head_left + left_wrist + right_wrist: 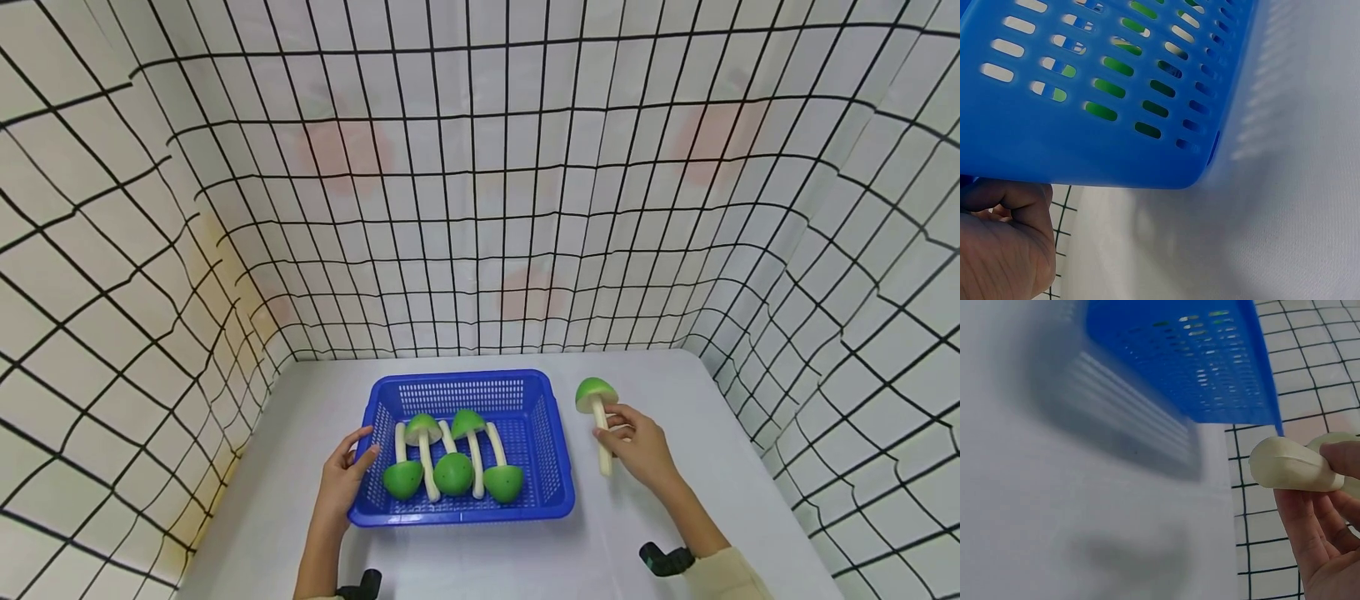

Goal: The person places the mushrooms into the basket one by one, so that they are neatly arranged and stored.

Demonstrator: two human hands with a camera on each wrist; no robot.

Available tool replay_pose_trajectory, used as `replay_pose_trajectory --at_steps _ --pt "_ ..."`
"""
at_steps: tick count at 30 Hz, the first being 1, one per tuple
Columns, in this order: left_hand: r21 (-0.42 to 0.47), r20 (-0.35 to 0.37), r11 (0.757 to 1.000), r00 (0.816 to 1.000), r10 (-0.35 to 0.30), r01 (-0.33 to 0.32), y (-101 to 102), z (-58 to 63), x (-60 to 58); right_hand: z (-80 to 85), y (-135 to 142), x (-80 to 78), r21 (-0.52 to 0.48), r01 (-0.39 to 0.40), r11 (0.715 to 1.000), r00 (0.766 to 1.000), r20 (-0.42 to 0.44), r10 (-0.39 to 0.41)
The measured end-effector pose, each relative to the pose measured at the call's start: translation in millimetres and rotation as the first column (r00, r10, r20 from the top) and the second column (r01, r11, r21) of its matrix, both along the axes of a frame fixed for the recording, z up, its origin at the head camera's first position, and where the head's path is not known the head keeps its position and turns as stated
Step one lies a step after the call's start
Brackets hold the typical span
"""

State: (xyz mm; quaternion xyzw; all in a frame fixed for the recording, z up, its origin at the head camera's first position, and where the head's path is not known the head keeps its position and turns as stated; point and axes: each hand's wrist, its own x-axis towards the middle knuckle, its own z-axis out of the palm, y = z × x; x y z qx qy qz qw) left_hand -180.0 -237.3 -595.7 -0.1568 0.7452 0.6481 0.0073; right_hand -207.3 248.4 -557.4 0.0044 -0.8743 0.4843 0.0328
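Note:
A blue plastic basket (558, 467) with slotted sides stands at the middle of the white table. Inside lie several toy mushrooms (453, 474) with green caps and pale stems, side by side, caps alternating between near and far. My left hand (342, 477) holds the basket's left rim between thumb and fingers; the left wrist view shows this hand (1007, 240) at the basket's edge. To the right of the basket, my right hand (636, 442) pinches another toy mushroom (596, 395) by its stem, cap up. Its pale stem end (1291, 465) faces the right wrist camera.
Black grid netting (480, 200) over pale sheets encloses the table (465, 558) at the back and both sides. Dark wrist mounts (666, 558) sit on both wrists.

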Motion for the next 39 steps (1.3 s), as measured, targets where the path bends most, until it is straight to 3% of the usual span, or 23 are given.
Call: replay_pose_trajectory --at_steps 13,21,30,39 --pt "0.027 0.018 1.000 1.000 -0.011 0.010 -1.4 -0.3 -2.0 11.4 -26.2 -8.7 -0.090 -0.018 0.996 1.000 -0.021 0.017" --pt "-0.008 0.006 1.000 1.000 0.002 -0.002 0.6 2.2 1.9 15.8 -44.2 -9.5 -0.132 -0.037 0.991 0.999 -0.030 0.034" --pt "0.054 -0.004 0.999 1.000 -0.007 0.007 -2.0 1.5 -2.7 12.1 -54.4 -12.8 -0.118 -0.058 0.991 0.998 -0.042 0.053" --pt "0.025 0.000 1.000 1.000 -0.011 0.011 -1.4 0.9 -0.7 11.3 -65.0 -14.3 -0.128 -0.064 0.990 0.998 -0.036 0.060"
